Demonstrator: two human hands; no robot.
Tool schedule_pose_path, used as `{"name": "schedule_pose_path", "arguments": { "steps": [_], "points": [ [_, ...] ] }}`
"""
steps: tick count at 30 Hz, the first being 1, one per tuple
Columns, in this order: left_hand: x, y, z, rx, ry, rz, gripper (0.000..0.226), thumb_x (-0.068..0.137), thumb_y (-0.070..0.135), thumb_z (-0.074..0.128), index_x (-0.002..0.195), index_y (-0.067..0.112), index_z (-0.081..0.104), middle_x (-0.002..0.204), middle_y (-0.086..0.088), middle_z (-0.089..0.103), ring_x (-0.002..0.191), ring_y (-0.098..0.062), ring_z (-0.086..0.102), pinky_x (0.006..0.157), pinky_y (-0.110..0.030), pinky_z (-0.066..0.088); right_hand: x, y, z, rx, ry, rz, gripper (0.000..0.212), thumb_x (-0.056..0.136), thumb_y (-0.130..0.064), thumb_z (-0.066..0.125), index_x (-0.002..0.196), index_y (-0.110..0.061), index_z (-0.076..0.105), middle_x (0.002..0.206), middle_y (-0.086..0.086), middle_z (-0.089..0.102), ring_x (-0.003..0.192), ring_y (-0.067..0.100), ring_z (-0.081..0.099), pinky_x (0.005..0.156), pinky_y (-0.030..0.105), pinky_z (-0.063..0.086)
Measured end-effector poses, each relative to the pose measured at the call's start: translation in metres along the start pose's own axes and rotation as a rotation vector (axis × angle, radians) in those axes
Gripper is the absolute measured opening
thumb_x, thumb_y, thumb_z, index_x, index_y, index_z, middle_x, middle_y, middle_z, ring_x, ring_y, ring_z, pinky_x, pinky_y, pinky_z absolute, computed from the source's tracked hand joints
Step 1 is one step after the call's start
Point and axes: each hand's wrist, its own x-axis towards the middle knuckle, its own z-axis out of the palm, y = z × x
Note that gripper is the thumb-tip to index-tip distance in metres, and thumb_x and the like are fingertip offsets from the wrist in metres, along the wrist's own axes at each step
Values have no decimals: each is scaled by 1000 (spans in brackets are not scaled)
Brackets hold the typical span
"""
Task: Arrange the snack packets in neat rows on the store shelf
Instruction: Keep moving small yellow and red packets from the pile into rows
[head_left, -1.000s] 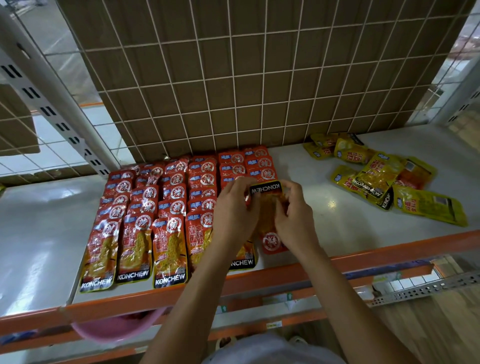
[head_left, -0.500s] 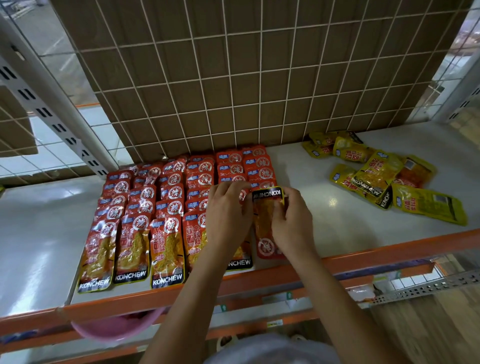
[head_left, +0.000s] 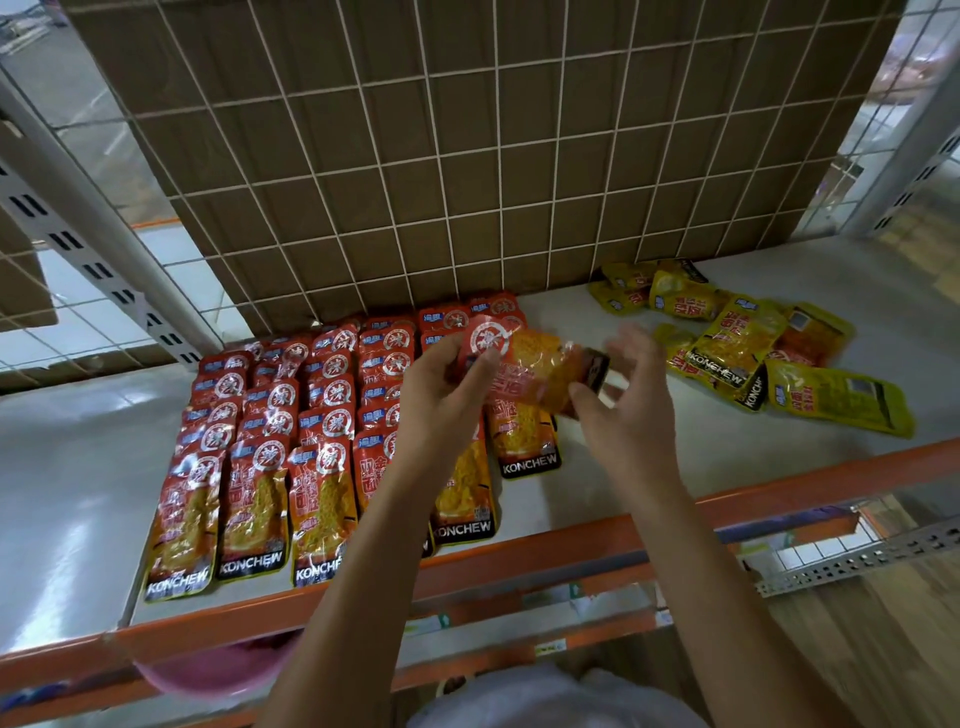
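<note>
Red foil shows between both hands. The left hand (head_left: 447, 397) pinches a red packet (head_left: 537, 369) by its printed top end, holding it lifted above the shelf (head_left: 789, 452) and turned sideways. The packet's dark bottom end points at the right hand (head_left: 628, 410), whose fingers (head_left: 636, 340) are spread wide and blurred. The right thumb sits just under the packet's lower edge, but whether it touches cannot be told. Below and left of the left fingers, rows of red packets (head_left: 270, 447) lie flat and overlapping on the shelf. Right of the right fingers, a loose heap of yellow packets (head_left: 748, 353) lies apart from them.
</note>
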Motion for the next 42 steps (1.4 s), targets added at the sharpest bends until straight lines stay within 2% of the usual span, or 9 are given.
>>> {"name": "schedule_pose_path", "arguments": {
  "steps": [3,6,9,11,14,20,27,35,42],
  "points": [
    [5,-2,-3,243,-52,80,14,92,24,61,101,16,67,76,-4,64,60,-12,57,52,-28,46,-2,-3,-6,-82,-138,-254,54,87,-16,65,136,-17,42,126,-6,52,116,6,51,96,21,43],
    [6,-5,-1,303,-66,70,20,91,26,62,110,22,65,84,8,64,64,3,57,55,-8,40,-5,-5,-1,-26,-379,-149,47,88,-27,62,132,-28,45,99,-4,64,88,12,66,77,32,57],
    [3,-13,0,478,17,71,24,93,26,58,115,19,62,87,7,64,68,5,56,54,-3,38,-6,5,7,-75,-319,-87,42,90,-22,61,129,-29,45,91,-2,65,83,13,66,74,38,57],
    [2,-18,-4,550,84,84,24,94,23,57,116,15,62,99,3,66,83,2,57,68,-7,45,-5,13,10,-127,-279,-36,42,90,-20,61,128,-24,44,92,-3,64,78,9,63,65,25,53],
    [2,-25,-10,580,119,80,20,93,18,57,111,14,64,108,1,68,94,-7,61,79,-32,55,-7,21,12,-216,-290,-7,46,90,-16,62,130,-20,40,91,-7,59,78,6,62,57,10,41],
    [3,-29,-10,654,112,123,20,92,13,58,110,11,66,113,-2,67,100,-11,62,82,-33,56,-16,19,20,-369,-306,-73,54,88,-17,64,135,-16,37,121,5,61,107,22,61,86,29,48],
    [4,-29,1,714,90,177,19,92,13,58,109,9,66,110,-3,67,100,-15,61,82,-30,53,-18,29,26,-488,-281,-89,50,90,-14,60,135,-18,39,127,6,46,116,26,53,95,35,46],
    [13,-33,24,766,26,223,19,90,12,59,108,12,67,108,-4,67,99,-18,60,80,-30,50,-9,38,4,-427,-167,-143,31,89,-21,60,120,-13,57,112,6,54,98,22,56,82,31,49],
    [26,-27,86,850,-94,362,24,83,10,60,106,10,68,103,-11,67,98,-31,58,83,-37,45,24,62,-73,-532,115,-97,26,87,-13,60,112,-8,62,112,14,57,109,32,49,85,37,40]
  ]
}}
